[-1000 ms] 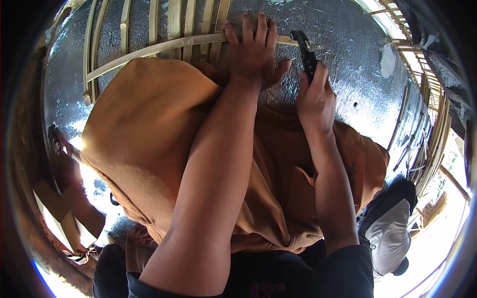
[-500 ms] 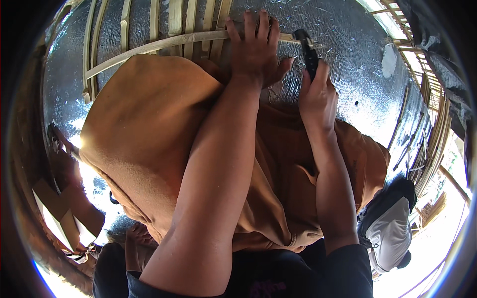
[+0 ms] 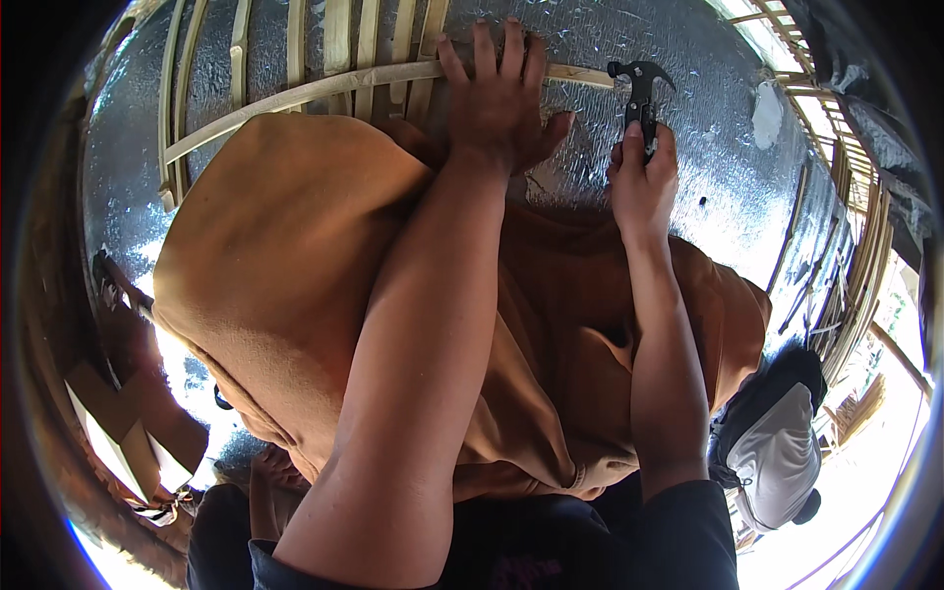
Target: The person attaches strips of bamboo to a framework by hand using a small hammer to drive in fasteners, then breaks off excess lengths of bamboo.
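Note:
My left hand (image 3: 495, 108) lies with fingers spread across a long bamboo strip (image 3: 324, 90), pressing it against the silvery foil sheet. My right hand (image 3: 645, 182) grips a small black claw hammer (image 3: 641, 93) by its handle. The hammer's head is at the strip's right end; its striking face points left and its claw points right. Several upright bamboo slats (image 3: 295, 44) meet the long strip on the left side. Whether a nail is at the strip's end is too small to tell.
Brown cloth (image 3: 285, 236) covers my lap and legs, close below the strip. Shiny foil sheet (image 3: 728, 187) spreads around the work. An open cardboard box (image 3: 128, 423) stands at the lower left. A person in grey clothing (image 3: 777, 452) is at the lower right, near bundled bamboo strips (image 3: 851, 285).
My right hand has moved slightly right, and the hammer has turned so its head shows side-on. My left hand stays on the strip, shifted slightly left in view.

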